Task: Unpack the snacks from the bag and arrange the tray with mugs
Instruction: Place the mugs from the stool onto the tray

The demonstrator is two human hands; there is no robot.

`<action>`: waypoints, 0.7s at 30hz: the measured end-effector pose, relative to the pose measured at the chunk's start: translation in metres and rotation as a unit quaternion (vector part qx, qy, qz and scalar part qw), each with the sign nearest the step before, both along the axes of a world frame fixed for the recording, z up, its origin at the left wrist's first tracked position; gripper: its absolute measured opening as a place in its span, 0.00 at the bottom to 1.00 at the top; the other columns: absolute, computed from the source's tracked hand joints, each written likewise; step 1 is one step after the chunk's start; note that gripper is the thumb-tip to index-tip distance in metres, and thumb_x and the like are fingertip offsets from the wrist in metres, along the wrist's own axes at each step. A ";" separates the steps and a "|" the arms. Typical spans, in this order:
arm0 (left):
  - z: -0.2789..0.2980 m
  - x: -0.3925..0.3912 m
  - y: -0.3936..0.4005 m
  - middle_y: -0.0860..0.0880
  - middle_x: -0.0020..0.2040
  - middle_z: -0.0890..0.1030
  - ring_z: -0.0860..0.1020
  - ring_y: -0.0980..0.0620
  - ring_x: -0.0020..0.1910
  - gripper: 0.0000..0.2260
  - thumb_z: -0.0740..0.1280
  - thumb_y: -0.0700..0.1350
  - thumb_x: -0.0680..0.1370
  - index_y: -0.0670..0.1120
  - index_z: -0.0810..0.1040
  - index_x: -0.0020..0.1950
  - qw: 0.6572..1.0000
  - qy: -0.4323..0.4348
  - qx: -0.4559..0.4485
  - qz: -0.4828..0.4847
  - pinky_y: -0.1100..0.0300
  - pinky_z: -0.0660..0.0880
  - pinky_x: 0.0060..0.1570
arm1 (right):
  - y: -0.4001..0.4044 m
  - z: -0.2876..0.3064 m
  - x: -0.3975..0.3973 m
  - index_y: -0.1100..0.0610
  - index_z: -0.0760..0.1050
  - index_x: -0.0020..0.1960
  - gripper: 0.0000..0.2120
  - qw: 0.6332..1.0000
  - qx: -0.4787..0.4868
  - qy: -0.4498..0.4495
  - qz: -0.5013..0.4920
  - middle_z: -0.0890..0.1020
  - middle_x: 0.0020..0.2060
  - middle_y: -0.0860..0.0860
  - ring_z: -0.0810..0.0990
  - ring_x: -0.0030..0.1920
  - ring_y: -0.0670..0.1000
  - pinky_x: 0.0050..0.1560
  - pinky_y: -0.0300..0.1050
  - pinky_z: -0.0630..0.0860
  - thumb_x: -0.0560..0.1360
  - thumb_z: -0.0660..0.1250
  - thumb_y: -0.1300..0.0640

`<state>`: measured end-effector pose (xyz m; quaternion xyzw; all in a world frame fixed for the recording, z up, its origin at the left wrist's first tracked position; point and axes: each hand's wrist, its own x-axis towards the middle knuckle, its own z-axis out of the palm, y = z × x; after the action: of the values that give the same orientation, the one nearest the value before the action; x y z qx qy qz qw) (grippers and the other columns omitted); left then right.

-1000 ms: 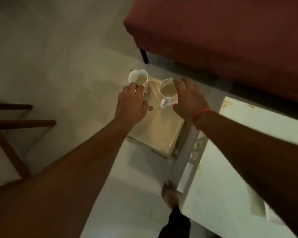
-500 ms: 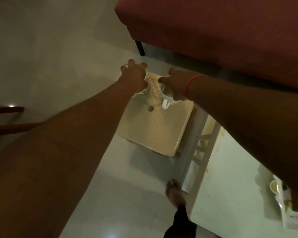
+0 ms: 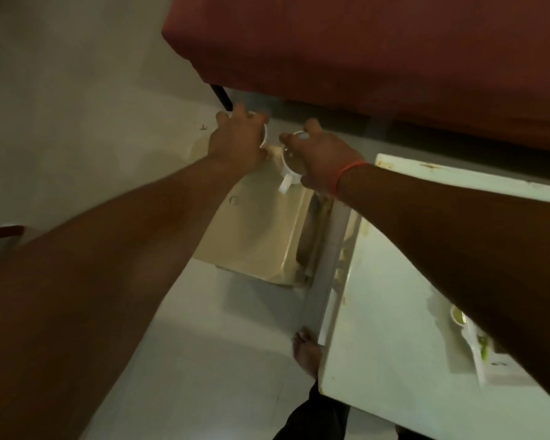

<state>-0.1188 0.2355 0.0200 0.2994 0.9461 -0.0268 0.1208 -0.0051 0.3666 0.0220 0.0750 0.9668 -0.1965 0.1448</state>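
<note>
Two white mugs stand at the far end of a cream plastic stool (image 3: 261,236) on the floor. My left hand (image 3: 238,142) is closed over the left mug (image 3: 264,136), of which only a sliver of rim shows. My right hand (image 3: 323,158) grips the right mug (image 3: 291,173) from above; its handle points toward me. A white tray (image 3: 477,360) with a small cup lies on the white table at the right, partly hidden by my right arm. No snack bag is in view.
A white table (image 3: 404,312) fills the lower right, its edge beside the stool. A dark red sofa (image 3: 378,49) with a black leg runs across the top. A wooden chair part (image 3: 0,231) sits at the left edge. My bare foot (image 3: 307,349) rests on the pale floor.
Both hands have gone from resting beside the mug rims to closing over the mugs. The view has shifted, so the table and tray show more at the right.
</note>
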 end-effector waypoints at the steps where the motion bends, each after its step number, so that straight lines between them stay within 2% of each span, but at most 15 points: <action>1: 0.004 0.010 0.016 0.40 0.67 0.67 0.68 0.33 0.63 0.25 0.72 0.50 0.73 0.52 0.70 0.68 1.000 0.006 0.009 -0.016 0.42 0.76 0.52 | 0.014 0.002 0.011 0.48 0.60 0.76 0.40 1.000 -0.007 -0.002 -0.020 0.64 0.70 0.60 0.78 0.57 0.66 0.60 0.57 0.76 0.69 0.74 0.61; 5: 0.018 0.064 0.091 0.43 0.66 0.67 0.69 0.36 0.61 0.24 0.73 0.49 0.72 0.54 0.70 0.66 0.996 0.027 0.035 -0.071 0.47 0.76 0.48 | 0.088 0.013 0.070 0.46 0.59 0.76 0.43 0.994 0.003 -0.009 -0.105 0.62 0.69 0.59 0.77 0.57 0.66 0.62 0.56 0.76 0.67 0.76 0.60; 10: 0.036 0.146 0.189 0.42 0.67 0.66 0.68 0.36 0.62 0.26 0.73 0.47 0.72 0.55 0.70 0.68 0.989 0.003 0.058 -0.133 0.45 0.76 0.51 | 0.191 0.031 0.177 0.47 0.62 0.71 0.38 0.978 0.018 -0.004 -0.206 0.67 0.66 0.60 0.77 0.55 0.64 0.59 0.57 0.77 0.66 0.77 0.61; 13: 0.041 0.201 0.243 0.42 0.67 0.67 0.69 0.36 0.61 0.26 0.73 0.46 0.72 0.55 0.70 0.69 0.980 0.002 0.066 -0.189 0.43 0.77 0.51 | 0.244 0.041 0.247 0.52 0.66 0.67 0.31 0.969 0.081 -0.027 -0.231 0.69 0.64 0.61 0.77 0.50 0.64 0.53 0.58 0.79 0.67 0.75 0.58; 15: 0.043 0.241 0.276 0.42 0.67 0.67 0.69 0.36 0.61 0.26 0.73 0.46 0.72 0.55 0.70 0.69 0.972 -0.014 0.070 -0.222 0.42 0.78 0.52 | 0.273 0.043 0.297 0.53 0.66 0.65 0.32 0.966 0.108 -0.046 -0.231 0.70 0.63 0.61 0.77 0.50 0.66 0.53 0.61 0.79 0.66 0.76 0.58; 18: 0.044 0.295 0.317 0.43 0.67 0.66 0.68 0.37 0.62 0.26 0.73 0.47 0.72 0.56 0.70 0.68 0.965 -0.044 0.080 -0.247 0.43 0.78 0.53 | 0.301 0.035 0.365 0.50 0.64 0.65 0.33 0.964 0.080 -0.053 -0.248 0.70 0.62 0.59 0.78 0.50 0.65 0.52 0.59 0.80 0.64 0.73 0.59; 21: 0.040 0.351 0.347 0.44 0.67 0.66 0.68 0.38 0.63 0.26 0.73 0.48 0.71 0.55 0.70 0.68 0.957 -0.077 0.082 -0.268 0.44 0.77 0.55 | 0.309 0.014 0.423 0.46 0.62 0.66 0.35 0.960 0.070 -0.067 -0.262 0.70 0.61 0.57 0.77 0.51 0.62 0.48 0.57 0.80 0.62 0.70 0.55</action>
<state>0.2320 0.5824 0.0602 0.5516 0.8182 0.0431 0.1564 0.4178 0.6758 0.0362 0.3489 0.9127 -0.1535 0.1476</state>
